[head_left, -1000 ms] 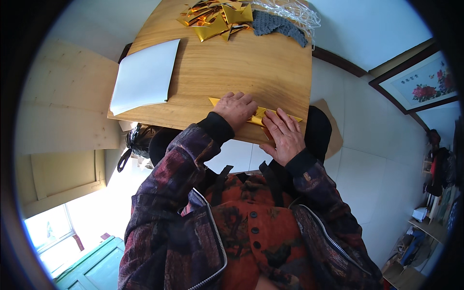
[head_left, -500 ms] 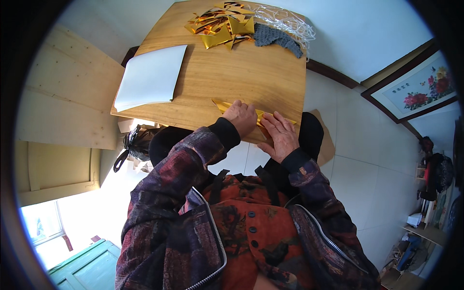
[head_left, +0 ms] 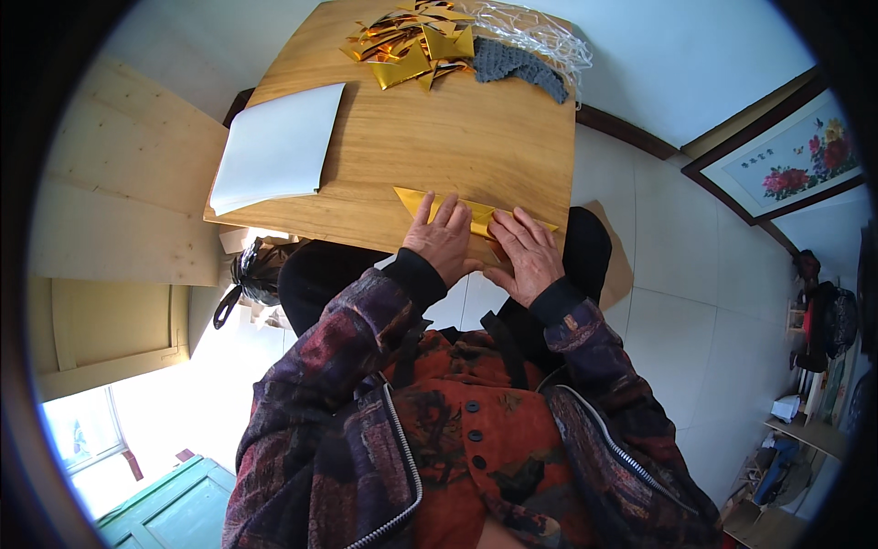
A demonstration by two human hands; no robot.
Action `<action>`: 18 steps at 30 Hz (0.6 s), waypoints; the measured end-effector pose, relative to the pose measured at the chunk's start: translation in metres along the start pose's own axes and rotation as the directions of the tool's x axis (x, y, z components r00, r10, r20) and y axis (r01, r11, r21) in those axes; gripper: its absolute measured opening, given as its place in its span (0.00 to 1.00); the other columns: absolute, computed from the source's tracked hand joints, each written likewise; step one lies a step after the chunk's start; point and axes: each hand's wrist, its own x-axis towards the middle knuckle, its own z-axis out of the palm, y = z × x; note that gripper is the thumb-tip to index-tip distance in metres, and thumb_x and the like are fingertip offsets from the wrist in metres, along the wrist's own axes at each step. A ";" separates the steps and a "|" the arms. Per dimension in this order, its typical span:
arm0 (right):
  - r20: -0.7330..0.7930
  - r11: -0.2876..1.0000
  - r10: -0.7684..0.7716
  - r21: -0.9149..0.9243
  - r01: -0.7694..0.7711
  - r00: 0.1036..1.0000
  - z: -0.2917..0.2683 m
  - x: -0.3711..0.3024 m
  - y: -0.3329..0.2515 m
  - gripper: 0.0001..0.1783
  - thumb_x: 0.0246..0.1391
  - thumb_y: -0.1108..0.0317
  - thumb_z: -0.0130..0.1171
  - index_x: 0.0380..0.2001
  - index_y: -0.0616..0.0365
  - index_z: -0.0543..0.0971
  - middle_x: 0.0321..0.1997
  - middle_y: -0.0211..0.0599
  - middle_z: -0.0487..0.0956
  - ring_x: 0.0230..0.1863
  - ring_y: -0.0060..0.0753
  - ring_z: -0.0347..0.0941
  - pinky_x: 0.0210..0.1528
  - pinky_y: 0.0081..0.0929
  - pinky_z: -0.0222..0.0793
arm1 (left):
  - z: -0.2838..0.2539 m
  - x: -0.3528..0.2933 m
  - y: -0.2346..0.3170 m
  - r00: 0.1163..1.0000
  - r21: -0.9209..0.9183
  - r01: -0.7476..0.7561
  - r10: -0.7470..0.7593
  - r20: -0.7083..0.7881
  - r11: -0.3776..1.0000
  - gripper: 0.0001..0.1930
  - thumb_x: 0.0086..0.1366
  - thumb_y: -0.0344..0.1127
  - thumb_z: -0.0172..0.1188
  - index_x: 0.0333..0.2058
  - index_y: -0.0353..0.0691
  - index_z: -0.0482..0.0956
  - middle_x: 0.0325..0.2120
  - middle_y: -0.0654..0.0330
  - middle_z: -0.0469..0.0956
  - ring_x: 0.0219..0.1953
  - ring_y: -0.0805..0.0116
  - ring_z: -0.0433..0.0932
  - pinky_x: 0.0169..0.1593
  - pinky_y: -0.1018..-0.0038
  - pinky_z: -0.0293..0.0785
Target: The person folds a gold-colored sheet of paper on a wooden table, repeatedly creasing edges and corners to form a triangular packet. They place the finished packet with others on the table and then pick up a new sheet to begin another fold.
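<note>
A folded strip of shiny gold paper (head_left: 413, 199) lies along the table's near edge, its left end tapering to a point. My left hand (head_left: 439, 244) rests on the strip's middle, fingers stretched out over it. Beside it, my right hand (head_left: 528, 259) lies on the right part, fingers flat and close together. Both thumbs reach toward each other just off the table edge. The hands cover part of the strip, so some folds are hidden.
The wooden table (head_left: 393, 137) carries a stack of white sheets (head_left: 277, 146) at left. Farther back lie folded gold paper pieces (head_left: 402, 69), a grey knitted cloth (head_left: 519, 69) and clear plastic strands (head_left: 540, 35). A black plastic bag (head_left: 256, 273) is below the table's left corner.
My left hand has opened from a closed grip into outstretched fingers on the gold strip and shifted slightly left and down. My right hand remains on the right part.
</note>
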 end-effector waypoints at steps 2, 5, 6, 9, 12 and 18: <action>0.006 1.000 -0.001 -0.008 0.001 1.000 -0.001 0.000 0.000 0.40 0.47 0.47 0.66 0.60 0.55 0.68 0.69 0.34 0.62 0.70 0.44 0.52 0.68 0.48 0.50 | 0.009 -0.006 0.000 0.999 -0.056 0.017 -0.020 -0.047 0.998 0.44 0.58 0.63 0.57 0.61 0.33 0.61 0.64 0.53 0.58 0.69 0.58 0.52 0.69 0.57 0.46; 0.022 1.000 -0.008 -0.018 0.008 1.000 -0.001 -0.001 0.000 0.42 0.47 0.46 0.66 0.61 0.55 0.66 0.69 0.34 0.60 0.71 0.44 0.51 0.68 0.48 0.49 | 0.021 -0.012 -0.002 0.998 -0.202 0.035 -0.043 -0.039 0.979 0.50 0.55 0.65 0.57 0.65 0.33 0.54 0.69 0.53 0.49 0.72 0.58 0.45 0.70 0.57 0.43; 0.018 1.000 -0.017 -0.011 0.017 1.000 -0.002 -0.001 0.001 0.42 0.47 0.46 0.65 0.62 0.55 0.66 0.69 0.34 0.60 0.71 0.44 0.51 0.68 0.49 0.49 | 0.023 -0.013 -0.003 0.998 -0.219 0.031 -0.043 -0.048 0.975 0.52 0.55 0.66 0.57 0.66 0.32 0.53 0.70 0.52 0.47 0.72 0.57 0.44 0.70 0.57 0.42; 0.022 0.999 -0.032 -0.004 0.032 0.999 -0.001 -0.001 0.004 0.42 0.48 0.47 0.65 0.62 0.55 0.65 0.69 0.35 0.61 0.71 0.44 0.51 0.68 0.49 0.49 | 0.026 -0.015 -0.004 0.999 -0.228 0.034 -0.036 -0.009 0.973 0.55 0.52 0.69 0.58 0.67 0.34 0.51 0.70 0.52 0.45 0.72 0.56 0.43 0.71 0.57 0.39; -0.016 0.997 -0.014 0.075 0.015 1.000 0.002 0.000 0.007 0.38 0.50 0.51 0.64 0.61 0.55 0.66 0.68 0.37 0.63 0.71 0.45 0.53 0.68 0.50 0.49 | 0.024 -0.016 -0.003 0.999 -0.223 0.038 -0.034 0.018 0.974 0.56 0.49 0.70 0.61 0.68 0.39 0.50 0.71 0.52 0.43 0.72 0.55 0.42 0.71 0.55 0.39; -0.238 0.961 0.228 0.209 -0.179 0.944 0.020 0.015 -0.012 0.32 0.51 0.59 0.62 0.58 0.57 0.67 0.64 0.40 0.67 0.67 0.44 0.58 0.66 0.49 0.50 | 0.019 -0.015 -0.001 1.000 -0.236 0.025 -0.021 0.020 0.972 0.52 0.48 0.61 0.68 0.69 0.58 0.50 0.71 0.51 0.43 0.72 0.52 0.42 0.70 0.51 0.41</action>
